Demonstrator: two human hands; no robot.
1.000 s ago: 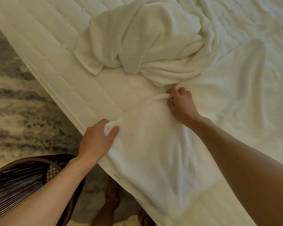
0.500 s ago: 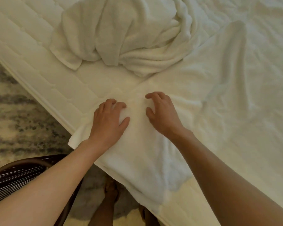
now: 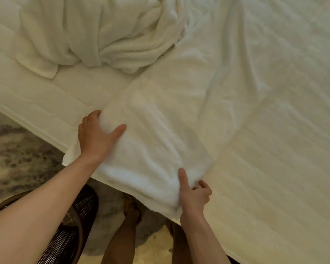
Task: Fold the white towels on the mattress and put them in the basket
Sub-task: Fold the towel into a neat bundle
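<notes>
Wicker, dark and woven, the basket (image 3: 78,212) stands on the floor at the lower left, partly hidden by the forearm; the part that shows holds no towel. Just right of it, the left hand (image 3: 96,139) grips the left edge of a flat towel (image 3: 160,134), fingers tucked under the cloth and thumb spread on top. Above, a crumpled towel (image 3: 103,35) lies in a heap, with neither hand on it. The flat towel runs across the mattress (image 3: 274,197), its near end hanging over the edge. At the near right corner the right hand (image 3: 194,195) pinches the cloth, forefinger laid straight along it and the other fingers curled. I judge the task to be early: 1 towel is mid-fold, 1 waits unfolded, and neither is in the basket.
</notes>
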